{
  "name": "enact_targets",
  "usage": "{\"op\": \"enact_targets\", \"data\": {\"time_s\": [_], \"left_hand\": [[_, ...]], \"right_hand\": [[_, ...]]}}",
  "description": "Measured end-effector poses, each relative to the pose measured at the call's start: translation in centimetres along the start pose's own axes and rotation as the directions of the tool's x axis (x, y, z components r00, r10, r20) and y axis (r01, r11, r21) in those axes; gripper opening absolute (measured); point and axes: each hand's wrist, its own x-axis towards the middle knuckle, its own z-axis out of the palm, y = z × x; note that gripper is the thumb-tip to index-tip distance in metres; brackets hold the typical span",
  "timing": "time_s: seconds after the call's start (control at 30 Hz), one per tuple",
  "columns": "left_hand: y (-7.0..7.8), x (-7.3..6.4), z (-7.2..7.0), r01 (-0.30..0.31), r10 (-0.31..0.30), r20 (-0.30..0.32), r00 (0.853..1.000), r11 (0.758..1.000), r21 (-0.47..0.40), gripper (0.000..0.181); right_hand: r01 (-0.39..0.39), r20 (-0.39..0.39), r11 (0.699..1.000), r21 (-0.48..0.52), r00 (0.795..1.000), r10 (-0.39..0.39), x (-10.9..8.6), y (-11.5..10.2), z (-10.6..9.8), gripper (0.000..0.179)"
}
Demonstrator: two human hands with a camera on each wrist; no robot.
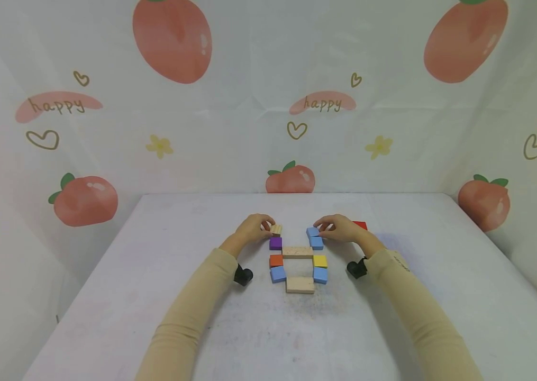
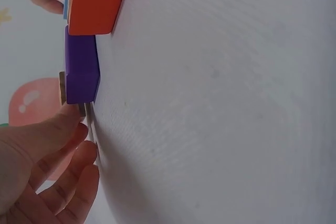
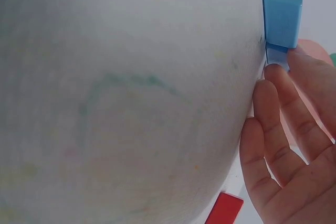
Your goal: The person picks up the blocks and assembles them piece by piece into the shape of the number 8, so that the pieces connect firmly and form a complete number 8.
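My left hand [image 1: 254, 228] pinches a light wooden block with stripes [image 1: 276, 229] at the far end of the left row. Just nearer lies a purple block [image 1: 275, 243], which hides most of the striped block in the left wrist view. Across from it, the thumb and fingers of my right hand [image 1: 340, 228] hold a blue block [image 1: 312, 232] at the far end of the right row. Another blue block [image 1: 316, 243] adjoins it on the near side and partly covers it in the right wrist view. Between the rows lies a long plain wooden block [image 1: 297, 252].
Nearer in the rows are an orange-red block [image 1: 276, 260], a yellow block [image 1: 320, 261] and two blue blocks, left [image 1: 278, 274] and right [image 1: 320, 275]. A plain wooden block [image 1: 300, 285] lies at the near end. Behind my right hand is a red block [image 1: 360, 225].
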Motion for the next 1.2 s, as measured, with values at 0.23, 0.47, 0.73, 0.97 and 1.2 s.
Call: {"op": "enact_targets", "data": {"time_s": [0.23,0.47,0.73,0.97,1.2], "left_hand": [[0.1,-0.1,-0.1,0.000,0.000,0.008,1.000,1.000,0.004,0.031],[0.2,0.0,0.0,0.012,-0.012,0.018,1.000,1.000,0.001,0.031],[0.1,0.0,0.0,0.003,-0.003,0.019,1.000,1.000,-0.005,0.030],[0.1,0.0,0.0,-0.006,0.007,0.037,0.999,1.000,-0.020,0.031],[-3.0,2.1,1.6,-0.124,0.124,-0.006,0.992,0.992,-0.037,0.032]], "right_hand": [[-0.032,0.006,0.999,0.004,0.999,0.032,0.1,-0.1,0.0,0.032],[-0.058,0.015,0.998,0.008,0.998,0.057,0.0,-0.1,0.0,0.033],[-0.029,0.011,1.000,0.008,1.000,0.029,0.0,0.0,0.0,0.033],[-0.022,0.010,1.000,0.006,1.000,0.022,0.0,-0.1,0.0,0.033],[-0.027,0.013,1.000,0.010,1.000,0.027,0.0,-0.1,-0.1,0.033]]}}
